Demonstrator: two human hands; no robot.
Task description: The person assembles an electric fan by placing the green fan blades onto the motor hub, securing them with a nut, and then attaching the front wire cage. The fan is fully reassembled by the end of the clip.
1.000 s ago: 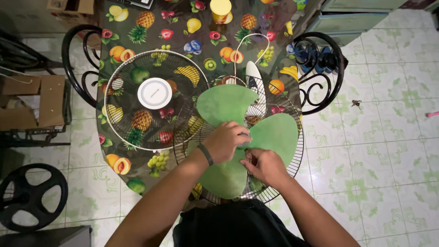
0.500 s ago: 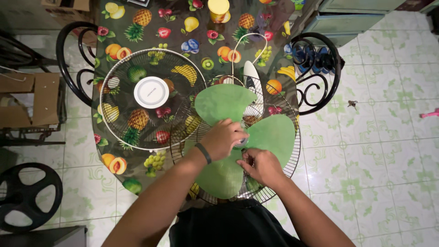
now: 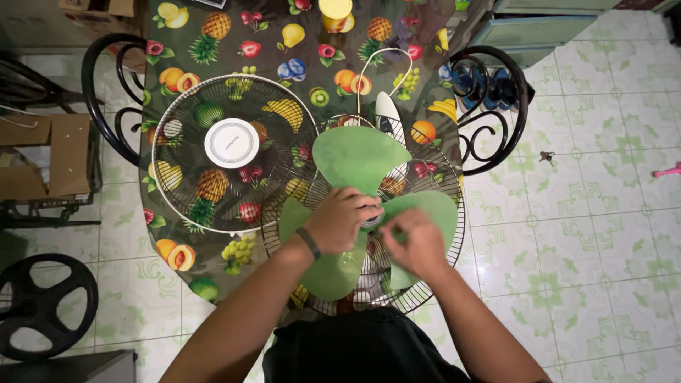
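Since a second ago the green three-bladed plastic fan blade (image 3: pixel 358 159) has turned on its hub, so the right-hand blade now looks narrower and the near one has swung left, while the right hand (image 3: pixel 413 241) has slid up toward the centre. The left hand (image 3: pixel 340 218) curls over the hub with its grip closed on the middle of the blade; the right hand's fingers pinch at the hub beside it, though what they hold is hidden.

Doing this well probably means steadying the blade with one hand while the other works squarely at the hub, without bending the thin blades.

The blade sits in the round dark wire rear guard (image 3: pixel 445 248), at the near right edge of the table (image 3: pixel 298 64), which wears a glossy fruit-printed cloth. Left of it lies the detached wire front guard (image 3: pixel 184 113) with its smooth white centre cap.
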